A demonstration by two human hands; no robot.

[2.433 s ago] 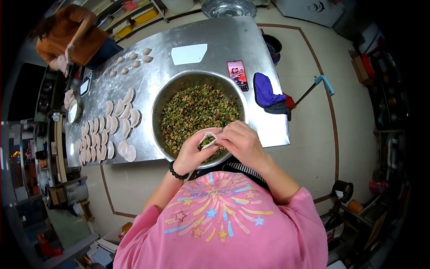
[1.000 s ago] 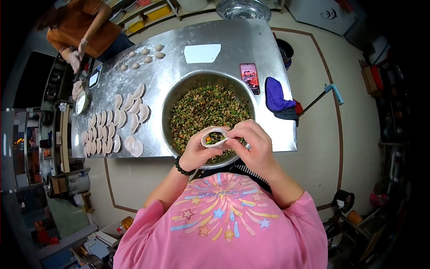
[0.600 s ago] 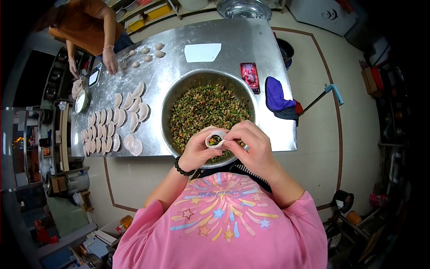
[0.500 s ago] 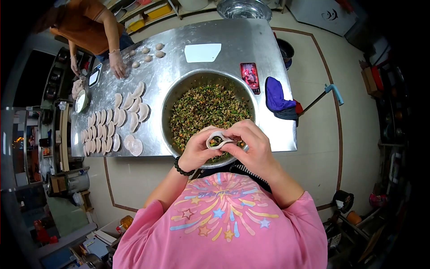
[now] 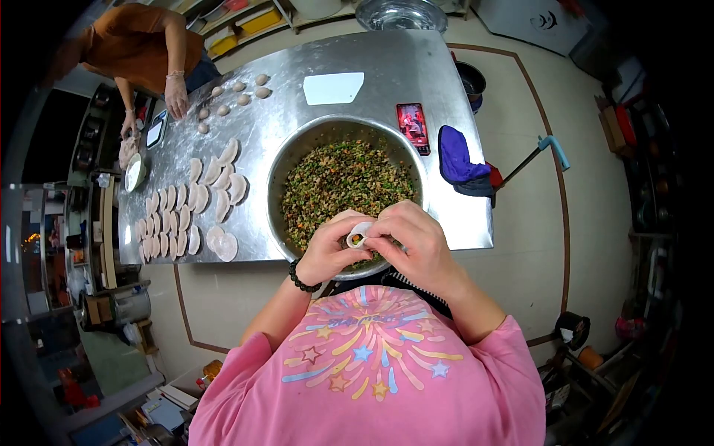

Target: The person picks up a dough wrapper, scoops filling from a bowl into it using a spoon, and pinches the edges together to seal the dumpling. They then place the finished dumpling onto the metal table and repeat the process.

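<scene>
I see the partly open dumpling (image 5: 359,235) between my left hand (image 5: 332,248) and right hand (image 5: 407,239), both pinching it.

We can't read any words or numbers here, because the letters on the pink shirt (image 5: 335,401) are too blurry and the black curly mark (image 5: 547,20) on the white box (image 5: 513,18) spells nothing we can tell.

Purple-and-black cloth (image 5: 460,157), pink starburst-patterned shirt (image 5: 364,372)
</scene>
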